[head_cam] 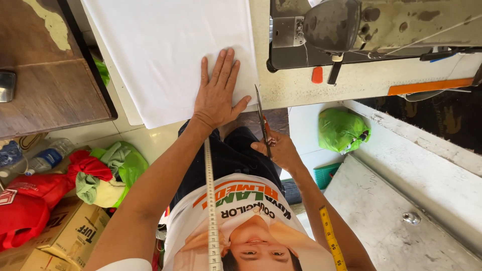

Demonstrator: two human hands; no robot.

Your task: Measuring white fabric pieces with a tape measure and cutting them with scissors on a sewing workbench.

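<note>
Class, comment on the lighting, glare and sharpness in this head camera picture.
Head view: bright, even daylight; the white fabric under the left hand is nearly washed out; the scissors in the right hand stay sharp; straight edges bow slightly towards the frame's borders.

Bright, even daylight; sharp focus, soft shadows, slight edge distortion.

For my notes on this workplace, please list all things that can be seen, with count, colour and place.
white fabric: one, white, on the table, top centre
scissors: one pair, dark blades, at the fabric's right edge
sewing machine: one, grey, top right
measuring tape: one, white and yellow, hanging around the neck
green bag: one, green, on the floor, right
cloth pile: one, red and green, lower left
cardboard box: one, brown, bottom left
left hand: flat on the fabric
right hand: grip closed on the scissors
</note>
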